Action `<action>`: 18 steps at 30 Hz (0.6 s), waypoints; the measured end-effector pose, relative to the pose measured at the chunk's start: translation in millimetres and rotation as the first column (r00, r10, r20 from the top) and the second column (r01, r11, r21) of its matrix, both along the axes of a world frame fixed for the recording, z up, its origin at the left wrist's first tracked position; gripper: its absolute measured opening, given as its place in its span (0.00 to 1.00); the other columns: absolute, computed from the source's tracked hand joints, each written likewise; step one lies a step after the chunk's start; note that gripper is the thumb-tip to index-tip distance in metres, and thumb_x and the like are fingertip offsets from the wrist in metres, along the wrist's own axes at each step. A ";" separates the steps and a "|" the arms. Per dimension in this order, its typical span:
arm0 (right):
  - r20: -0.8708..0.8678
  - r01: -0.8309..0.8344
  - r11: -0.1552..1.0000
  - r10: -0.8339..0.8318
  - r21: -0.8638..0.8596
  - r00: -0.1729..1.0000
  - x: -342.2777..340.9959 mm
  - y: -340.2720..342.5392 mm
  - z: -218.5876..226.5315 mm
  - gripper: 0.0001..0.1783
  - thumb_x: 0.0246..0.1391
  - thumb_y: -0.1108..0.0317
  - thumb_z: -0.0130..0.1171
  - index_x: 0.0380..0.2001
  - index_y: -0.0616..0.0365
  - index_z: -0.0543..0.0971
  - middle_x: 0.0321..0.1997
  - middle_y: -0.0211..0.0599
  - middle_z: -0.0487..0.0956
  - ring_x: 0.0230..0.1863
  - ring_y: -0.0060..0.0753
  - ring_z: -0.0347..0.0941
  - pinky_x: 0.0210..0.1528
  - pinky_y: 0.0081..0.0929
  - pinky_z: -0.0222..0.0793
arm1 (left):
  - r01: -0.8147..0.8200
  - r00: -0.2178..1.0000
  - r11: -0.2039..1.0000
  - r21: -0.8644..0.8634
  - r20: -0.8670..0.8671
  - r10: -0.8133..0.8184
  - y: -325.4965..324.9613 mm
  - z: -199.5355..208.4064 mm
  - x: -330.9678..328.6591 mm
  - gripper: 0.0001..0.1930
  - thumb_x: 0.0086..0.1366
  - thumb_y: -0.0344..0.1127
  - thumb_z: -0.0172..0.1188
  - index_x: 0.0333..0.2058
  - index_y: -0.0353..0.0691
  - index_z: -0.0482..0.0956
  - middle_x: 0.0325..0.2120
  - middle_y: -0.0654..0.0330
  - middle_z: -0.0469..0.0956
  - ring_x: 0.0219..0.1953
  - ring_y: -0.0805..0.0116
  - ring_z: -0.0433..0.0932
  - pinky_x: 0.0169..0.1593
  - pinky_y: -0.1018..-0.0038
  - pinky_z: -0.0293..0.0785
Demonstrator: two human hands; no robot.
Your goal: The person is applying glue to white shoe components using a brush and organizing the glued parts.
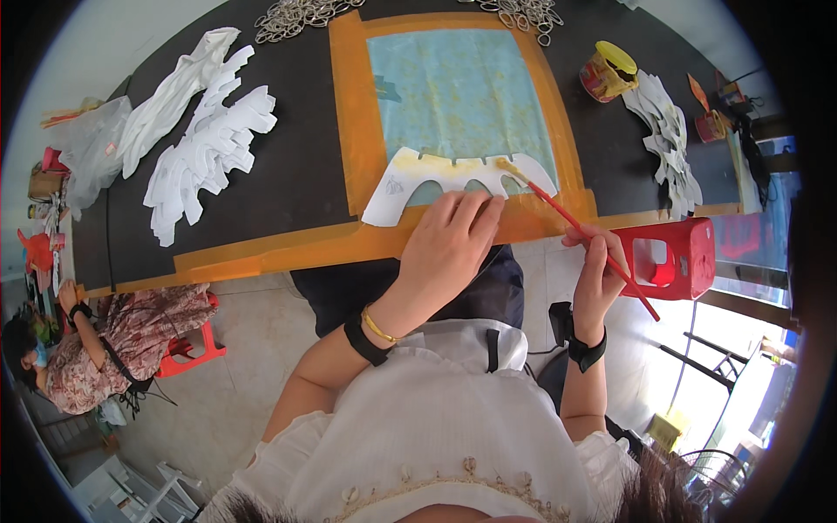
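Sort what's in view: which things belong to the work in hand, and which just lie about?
Likely in the work:
slim red-handled brush, in the right fingers;
white, scalloped flat piece, left fingers at its lower edge;
pale-blue rectangular sheet beneath it.

Apparently just lying about:
oval silver metal rings;
red plastic stool;
crumpled clear plastic bag.

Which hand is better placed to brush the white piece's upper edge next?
Right hand, likely: it holds the red brush, tip near that edge of the white piece. The left hand, brushless, sits by the lower edge.
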State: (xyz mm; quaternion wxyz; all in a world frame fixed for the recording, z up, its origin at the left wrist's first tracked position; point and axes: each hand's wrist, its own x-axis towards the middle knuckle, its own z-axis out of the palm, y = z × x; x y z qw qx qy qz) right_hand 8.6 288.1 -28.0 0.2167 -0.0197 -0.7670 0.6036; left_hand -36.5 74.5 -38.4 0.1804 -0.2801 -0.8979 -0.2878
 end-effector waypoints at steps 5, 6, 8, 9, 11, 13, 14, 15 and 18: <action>-0.031 0.026 0.998 -0.024 0.059 0.999 4.1 -4.3 2.4 0.11 0.67 0.73 0.46 0.39 0.69 0.77 0.33 0.43 0.82 0.34 0.31 0.79 0.43 0.26 0.74 | -0.004 0.999 0.999 -0.033 -0.041 0.002 -0.7 -1.0 -1.7 0.19 0.59 0.31 0.63 0.50 0.38 0.76 0.43 0.61 0.71 0.45 0.62 0.71 0.48 0.70 0.73; -0.028 0.033 0.996 -0.030 0.085 0.999 4.9 -6.6 2.8 0.11 0.67 0.73 0.46 0.39 0.69 0.77 0.33 0.43 0.82 0.34 0.31 0.79 0.43 0.26 0.74 | -0.004 0.999 0.999 -0.034 -0.041 0.003 -0.9 -1.0 -1.6 0.19 0.59 0.31 0.63 0.50 0.38 0.76 0.43 0.61 0.71 0.45 0.62 0.71 0.48 0.70 0.73; -0.086 0.022 0.986 -0.008 0.163 0.996 6.0 -12.5 2.6 0.10 0.65 0.76 0.45 0.39 0.69 0.77 0.33 0.43 0.82 0.34 0.31 0.79 0.42 0.26 0.74 | -0.005 0.999 1.000 -0.030 -0.033 0.004 -0.9 -0.7 -1.1 0.19 0.59 0.31 0.63 0.50 0.38 0.76 0.43 0.61 0.71 0.45 0.61 0.71 0.48 0.69 0.73; -0.086 0.023 0.986 -0.009 0.162 0.996 5.4 -14.8 2.5 0.10 0.65 0.76 0.45 0.39 0.69 0.77 0.33 0.43 0.82 0.34 0.31 0.79 0.42 0.26 0.74 | -0.005 0.999 1.000 -0.031 -0.033 0.004 -0.9 -0.6 -1.0 0.19 0.59 0.31 0.63 0.50 0.38 0.76 0.43 0.61 0.71 0.45 0.61 0.71 0.48 0.69 0.73; -0.042 -0.009 0.984 0.017 0.177 0.999 4.5 -18.0 2.4 0.10 0.64 0.77 0.44 0.39 0.69 0.76 0.33 0.44 0.82 0.33 0.31 0.79 0.41 0.26 0.74 | -0.002 1.000 1.000 0.012 0.007 0.002 -0.8 -0.1 -0.3 0.21 0.58 0.27 0.64 0.51 0.39 0.77 0.44 0.61 0.73 0.43 0.59 0.72 0.48 0.67 0.74; -0.059 -0.047 0.983 0.058 0.179 0.997 4.8 -19.5 2.6 0.10 0.64 0.77 0.45 0.39 0.69 0.76 0.33 0.44 0.82 0.33 0.31 0.79 0.41 0.26 0.74 | -0.002 1.000 1.000 0.009 0.005 0.001 -0.6 0.4 0.1 0.21 0.58 0.27 0.64 0.51 0.39 0.77 0.44 0.61 0.73 0.43 0.59 0.72 0.47 0.67 0.74; -0.023 -0.074 0.986 0.079 0.152 0.997 4.8 -19.5 2.5 0.10 0.64 0.77 0.45 0.39 0.69 0.76 0.33 0.44 0.82 0.33 0.31 0.79 0.41 0.26 0.74 | -0.003 1.000 1.000 0.011 0.006 0.003 -0.8 0.6 -0.2 0.21 0.58 0.27 0.64 0.51 0.39 0.77 0.44 0.61 0.72 0.43 0.59 0.72 0.47 0.67 0.74; -0.055 -0.085 0.982 0.095 0.169 0.994 5.5 -19.2 2.5 0.10 0.64 0.77 0.45 0.39 0.69 0.76 0.33 0.44 0.82 0.33 0.31 0.79 0.41 0.26 0.74 | -0.004 1.000 1.000 0.010 0.005 0.004 -0.9 0.6 -0.4 0.21 0.58 0.27 0.64 0.51 0.39 0.77 0.44 0.61 0.72 0.43 0.59 0.72 0.47 0.67 0.74; -0.038 -0.061 0.994 0.065 0.088 0.997 7.2 -16.6 1.7 0.10 0.66 0.75 0.45 0.39 0.69 0.76 0.33 0.43 0.82 0.33 0.31 0.78 0.41 0.27 0.73 | -0.001 1.000 1.000 0.021 0.005 0.001 -0.7 0.0 -0.7 0.21 0.57 0.26 0.64 0.51 0.39 0.77 0.44 0.60 0.72 0.43 0.58 0.73 0.47 0.67 0.75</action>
